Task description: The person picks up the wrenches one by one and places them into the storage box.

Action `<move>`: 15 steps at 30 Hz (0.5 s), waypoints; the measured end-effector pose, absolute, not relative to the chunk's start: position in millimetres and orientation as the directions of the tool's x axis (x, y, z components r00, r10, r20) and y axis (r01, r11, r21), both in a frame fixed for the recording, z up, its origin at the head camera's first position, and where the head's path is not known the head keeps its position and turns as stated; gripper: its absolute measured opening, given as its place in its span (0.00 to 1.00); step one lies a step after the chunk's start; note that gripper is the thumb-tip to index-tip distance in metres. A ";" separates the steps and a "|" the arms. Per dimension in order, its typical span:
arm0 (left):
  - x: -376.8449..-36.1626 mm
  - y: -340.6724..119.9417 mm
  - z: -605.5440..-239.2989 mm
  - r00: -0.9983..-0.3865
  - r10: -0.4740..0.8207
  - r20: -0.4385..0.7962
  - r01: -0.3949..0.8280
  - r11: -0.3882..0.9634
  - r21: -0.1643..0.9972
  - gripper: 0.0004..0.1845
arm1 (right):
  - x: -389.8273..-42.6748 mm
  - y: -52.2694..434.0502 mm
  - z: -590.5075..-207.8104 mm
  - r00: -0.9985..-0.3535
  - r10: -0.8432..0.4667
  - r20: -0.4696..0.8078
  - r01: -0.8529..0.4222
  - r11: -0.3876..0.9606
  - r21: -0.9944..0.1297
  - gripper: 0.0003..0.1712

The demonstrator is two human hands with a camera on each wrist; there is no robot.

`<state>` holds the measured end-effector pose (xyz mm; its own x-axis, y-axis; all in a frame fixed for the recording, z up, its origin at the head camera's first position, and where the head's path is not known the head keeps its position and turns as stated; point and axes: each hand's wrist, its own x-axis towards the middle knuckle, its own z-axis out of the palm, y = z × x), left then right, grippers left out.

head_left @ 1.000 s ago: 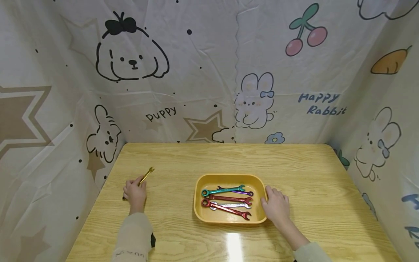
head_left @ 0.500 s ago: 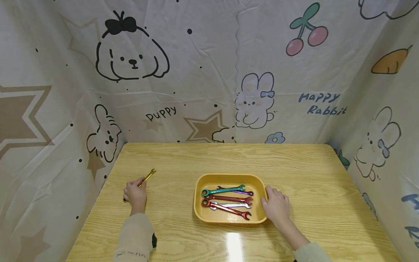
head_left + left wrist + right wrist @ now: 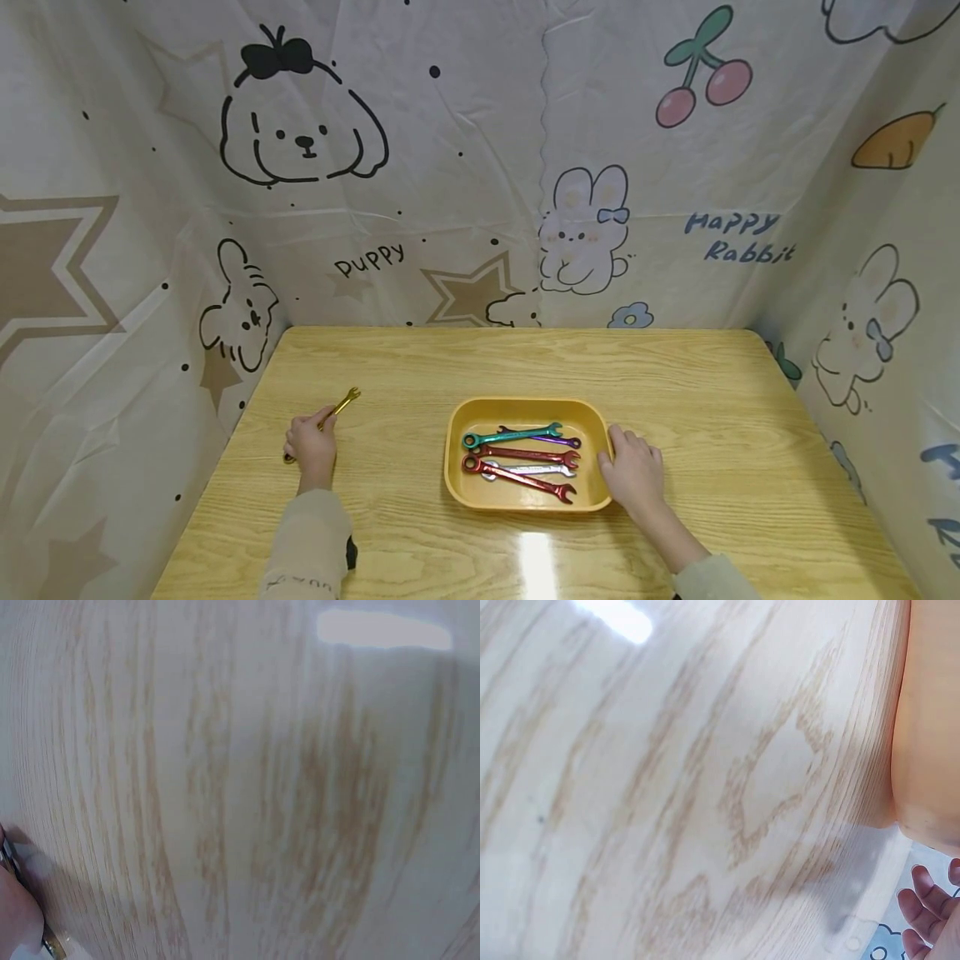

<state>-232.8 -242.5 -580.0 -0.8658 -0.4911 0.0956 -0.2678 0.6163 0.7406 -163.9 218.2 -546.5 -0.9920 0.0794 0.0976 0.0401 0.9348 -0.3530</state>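
A gold combination wrench [image 3: 347, 402] slants across my left hand [image 3: 311, 442], which grips it by the shank at the left of the table. Its forked end sticks out past the fingers, and its other end shows below them. In the left wrist view, only a bit of the wrench [image 3: 52, 946] appears. My right hand [image 3: 636, 473] holds the right rim of a yellow plastic tray [image 3: 495, 497], thumb at the rim. Inside lie a teal wrench [image 3: 517, 436], a purple wrench [image 3: 558, 441], two red wrenches [image 3: 525, 455] and a silver wrench [image 3: 536, 471], partly overlapping.
The wood-grain table [image 3: 405, 367] is enclosed at the back and sides by a printed cloth [image 3: 465, 192]. A bright light reflection lies on the table in front of the tray.
The gold wrench's forked end has shifted slightly right and down, with the left hand shifting a little. The right hand, the tray and the wrenches in it have stayed still.
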 end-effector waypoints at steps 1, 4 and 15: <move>-232.6 -242.5 -579.8 -0.869 -0.486 0.095 -0.267 0.621 0.737 0.13 | -163.7 218.3 -546.8 -0.992 0.080 0.097 0.041 0.935 -0.353 0.19; -233.2 -242.4 -578.5 -0.878 -0.472 0.078 -0.272 0.626 0.731 0.14 | -163.9 218.5 -546.8 -0.992 0.079 0.097 0.040 0.935 -0.353 0.19; -233.1 -242.0 -581.8 -0.892 -0.443 0.092 -0.278 0.696 0.663 0.14 | -164.1 217.5 -546.9 -0.991 0.083 0.102 0.042 0.934 -0.354 0.17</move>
<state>-233.1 -242.0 -581.8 -0.8916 -0.4434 0.0918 -0.2777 0.6956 0.6626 -164.1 217.5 -546.9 -0.9913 0.0829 0.1023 0.0416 0.9343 -0.3540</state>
